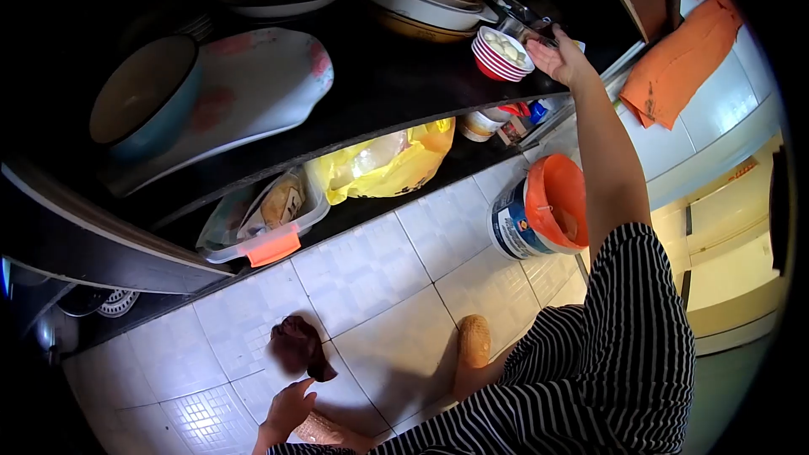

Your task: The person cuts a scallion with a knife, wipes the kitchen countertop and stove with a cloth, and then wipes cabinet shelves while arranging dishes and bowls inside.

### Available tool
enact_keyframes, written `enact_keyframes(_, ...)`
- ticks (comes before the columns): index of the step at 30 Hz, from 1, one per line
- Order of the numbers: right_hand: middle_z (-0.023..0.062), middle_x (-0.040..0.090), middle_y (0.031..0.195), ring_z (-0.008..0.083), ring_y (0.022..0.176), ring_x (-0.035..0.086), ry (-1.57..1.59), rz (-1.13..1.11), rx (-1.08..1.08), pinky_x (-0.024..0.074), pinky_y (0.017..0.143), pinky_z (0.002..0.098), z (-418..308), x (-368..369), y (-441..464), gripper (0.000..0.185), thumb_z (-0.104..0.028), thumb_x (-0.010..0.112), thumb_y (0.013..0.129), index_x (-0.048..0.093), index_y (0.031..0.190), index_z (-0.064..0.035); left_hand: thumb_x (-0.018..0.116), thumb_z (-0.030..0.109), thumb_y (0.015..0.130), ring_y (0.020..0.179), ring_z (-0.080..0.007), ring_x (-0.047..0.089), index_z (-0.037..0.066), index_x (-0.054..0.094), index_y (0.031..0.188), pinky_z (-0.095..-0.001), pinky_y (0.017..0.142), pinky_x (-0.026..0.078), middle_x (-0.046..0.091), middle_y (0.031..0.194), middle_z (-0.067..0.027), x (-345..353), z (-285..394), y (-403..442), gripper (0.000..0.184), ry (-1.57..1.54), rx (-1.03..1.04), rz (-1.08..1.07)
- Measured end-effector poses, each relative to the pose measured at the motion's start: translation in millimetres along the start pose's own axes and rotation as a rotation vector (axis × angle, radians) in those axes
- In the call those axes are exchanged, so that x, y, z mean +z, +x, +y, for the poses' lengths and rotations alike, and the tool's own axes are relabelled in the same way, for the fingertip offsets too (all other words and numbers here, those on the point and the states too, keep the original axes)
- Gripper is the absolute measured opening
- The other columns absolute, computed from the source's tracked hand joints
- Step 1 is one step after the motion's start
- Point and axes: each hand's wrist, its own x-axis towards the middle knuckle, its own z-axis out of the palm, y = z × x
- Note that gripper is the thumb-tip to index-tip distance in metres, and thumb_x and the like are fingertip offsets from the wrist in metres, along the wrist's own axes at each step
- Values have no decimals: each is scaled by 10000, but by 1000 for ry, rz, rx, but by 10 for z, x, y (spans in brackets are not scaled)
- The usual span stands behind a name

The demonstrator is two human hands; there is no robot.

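Observation:
My right hand (558, 59) reaches into the dark shelf, its palm showing and its fingers apart. Its fingertips are beside a stack of red-and-white striped bowls (500, 57); the top bowl contains several pale, rounded pieces (506, 48). Just behind the hand lies a dark, shiny metal item (518, 24), partly hidden. Low in view, my left hand (291, 409) is near my foot with one finger stretched out. Close to that fingertip is a dark red cloth (302, 349), partly blurred; I see no clear grip on it.
A blue basin (156, 114) and a flowered tray (253, 88) share the shelf with stacked dishes (421, 4). Below are a clear box (270, 244) and a yellow bag (388, 160). An orange-lined bucket (514, 223) stands on the tiles. Orange cloth (683, 59) lies right.

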Motion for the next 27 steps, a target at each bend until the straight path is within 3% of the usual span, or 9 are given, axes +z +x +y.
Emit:
enact_keyframes(4, 194, 676, 1072, 241, 919, 692, -17, -146, 58, 593, 773, 382, -68, -125, -157, 540, -451, 432, 1017, 533, 1187, 52, 599, 227, 883, 1050, -419, 601, 64, 575, 1219, -493, 888, 493, 646, 1125, -226, -11, -2, 39, 374, 10, 32, 29)
enact_keyframes(6, 125, 701, 986, 178, 873, 681, -246, 185, -366, 563, 770, 291, -36, -151, -300, 488, -438, 456, 1011, 566, 1169, 11, 607, 216, 877, 1030, -429, 604, 68, 581, 1188, -501, 866, 498, 646, 1104, -230, -36, 4, 37, 345, 13, 44, 54)
enact_keyframes(8, 80, 677, 936, 120, 799, 627, -350, 163, -872, 516, 729, 243, 103, -156, -530, 448, -414, 458, 1018, 568, 1197, -19, 617, 200, 873, 994, -443, 605, 72, 573, 1160, -518, 840, 498, 646, 1071, -230, -50, 30, 25, 318, 57, 91, 76)
enact_keyframes(11, 51, 638, 862, 141, 745, 597, -593, -436, -1081, 490, 726, 277, 669, 262, -1547, 288, -196, 441, 1001, 598, 1124, 11, 645, 244, 865, 1005, -390, 618, 40, 569, 1224, -495, 850, 505, 643, 1095, -185, 85, -71, 103, 420, 112, 162, 84)
enact_keyframes(14, 136, 642, 1074, 258, 1059, 602, -1203, -1067, -735, 461, 948, 380, 1470, 650, -2442, 230, -200, 551, 973, 666, 1108, -54, 640, 235, 871, 954, -355, 625, 48, 569, 1218, -467, 803, 508, 633, 1073, -175, 186, -65, 296, 400, 128, 200, -10)
enact_keyframes(16, 174, 558, 1299, 321, 1199, 538, -1419, -1543, -899, 441, 998, 427, 2173, 791, -2691, 322, -145, 634, 897, 636, 1216, -98, 609, 211, 891, 910, -344, 633, 53, 575, 1196, -464, 763, 506, 639, 1022, -166, 192, 22, 256, 345, 104, 250, -7)
enact_keyframes(19, 195, 365, 1486, 410, 1316, 423, -1253, -1731, -889, 401, 1066, 463, 3432, 869, -3075, 477, -181, 660, 866, 559, 1332, -163, 564, 176, 922, 844, -327, 646, 60, 585, 1162, -461, 703, 503, 649, 944, -153, 191, 133, 105, 267, 110, 300, 25)
enact_keyframes(23, 159, 166, 1588, 468, 1444, 143, -1291, -1698, -859, 303, 1052, 685, 4522, 1207, -4017, 609, -302, 727, 817, 507, 1384, -277, 518, 140, 952, 778, -310, 658, 67, 594, 1129, -457, 644, 500, 658, 867, -141, 260, 103, 8, 205, 109, 338, 70)
enact_keyframes(27, 149, 264, 1536, 455, 1402, 232, -1469, -1428, -987, 329, 1007, 685, 5329, 1262, -4365, 473, -263, 706, 819, 588, 1276, -230, 543, 154, 938, 787, -306, 655, 72, 605, 1131, -448, 631, 497, 660, 890, -145, 78, 234, -178, 219, 86, 211, -72)
